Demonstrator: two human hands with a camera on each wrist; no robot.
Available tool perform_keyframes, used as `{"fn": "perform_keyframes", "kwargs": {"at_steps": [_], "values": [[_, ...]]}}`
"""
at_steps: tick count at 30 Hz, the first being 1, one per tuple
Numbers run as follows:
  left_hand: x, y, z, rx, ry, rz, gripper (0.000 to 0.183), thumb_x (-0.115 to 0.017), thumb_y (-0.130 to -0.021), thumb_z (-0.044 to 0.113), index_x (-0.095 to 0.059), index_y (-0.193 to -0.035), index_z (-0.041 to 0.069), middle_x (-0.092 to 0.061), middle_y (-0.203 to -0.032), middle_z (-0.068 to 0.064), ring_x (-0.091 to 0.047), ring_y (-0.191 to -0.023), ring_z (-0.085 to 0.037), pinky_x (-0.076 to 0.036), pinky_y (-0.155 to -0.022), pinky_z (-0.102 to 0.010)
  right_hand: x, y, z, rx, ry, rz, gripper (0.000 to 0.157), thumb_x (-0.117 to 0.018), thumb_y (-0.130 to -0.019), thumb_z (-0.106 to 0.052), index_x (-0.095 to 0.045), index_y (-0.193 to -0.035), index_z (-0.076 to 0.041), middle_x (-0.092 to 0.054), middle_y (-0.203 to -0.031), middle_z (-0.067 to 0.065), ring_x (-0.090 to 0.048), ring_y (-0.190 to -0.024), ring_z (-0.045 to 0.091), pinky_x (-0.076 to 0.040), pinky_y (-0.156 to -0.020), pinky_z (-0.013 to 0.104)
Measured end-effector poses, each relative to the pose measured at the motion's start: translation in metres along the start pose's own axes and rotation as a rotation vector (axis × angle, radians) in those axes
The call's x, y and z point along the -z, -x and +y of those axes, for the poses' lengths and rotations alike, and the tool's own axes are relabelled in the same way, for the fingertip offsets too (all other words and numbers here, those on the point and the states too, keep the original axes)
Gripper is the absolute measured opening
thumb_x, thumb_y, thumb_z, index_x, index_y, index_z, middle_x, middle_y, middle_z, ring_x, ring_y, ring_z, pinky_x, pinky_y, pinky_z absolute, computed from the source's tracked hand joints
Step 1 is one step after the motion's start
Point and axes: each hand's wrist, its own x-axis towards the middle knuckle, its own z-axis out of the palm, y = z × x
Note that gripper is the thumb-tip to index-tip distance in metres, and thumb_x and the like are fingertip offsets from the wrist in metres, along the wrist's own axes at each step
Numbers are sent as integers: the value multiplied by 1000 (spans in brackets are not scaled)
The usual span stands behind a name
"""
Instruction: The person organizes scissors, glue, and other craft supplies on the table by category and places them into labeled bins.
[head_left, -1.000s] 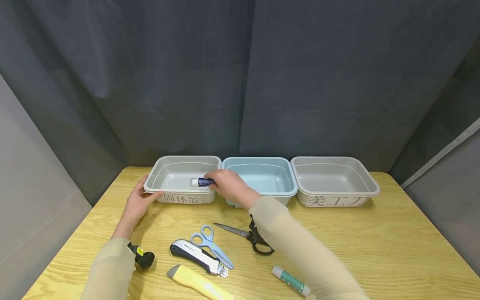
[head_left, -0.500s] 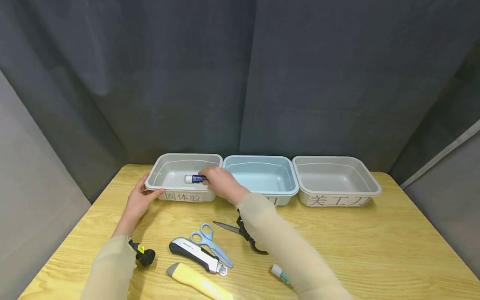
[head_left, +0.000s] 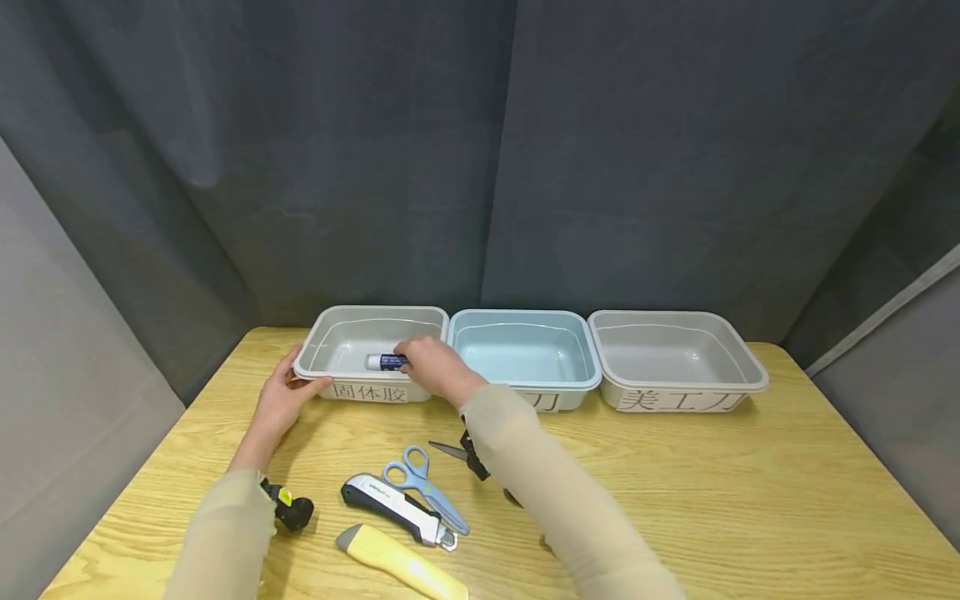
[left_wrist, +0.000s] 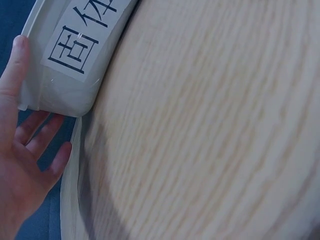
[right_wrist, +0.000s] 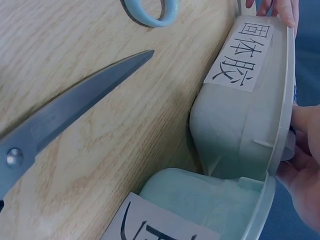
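Glue stick (head_left: 386, 362) spans left to right at the mouth of the left gray bin (head_left: 375, 325), its white end pointing left from the nearer right hand (head_left: 431, 363), whose fingers pinch its right end, while the left hand (head_left: 281, 406) grips the bin's near-left corner.

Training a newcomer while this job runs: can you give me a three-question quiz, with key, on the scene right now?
1. What does the right hand hold?
2. True or false: the left hand grips the right bin.
3. What colour is the middle bin? A) yellow B) light blue C) black

Key:
1. A glue stick.
2. False: it grips the left bin.
3. B.
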Motion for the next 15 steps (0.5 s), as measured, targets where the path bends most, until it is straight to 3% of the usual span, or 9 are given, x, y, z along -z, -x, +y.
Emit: {"fn": "perform_keyframes", "kwargs": {"at_steps": [15], "values": [[-2,1,1,1,11,-6,88,-69,-78,36,-18,-147,14,-34,-142,-19,-44,-116,-31,-38,-95,-40,4,0,-2,-5,35,-112,20,-50,-92,-10,-70,-98,-13,-68,-93,0,-60,-85,14,-48,-80,27]]}}
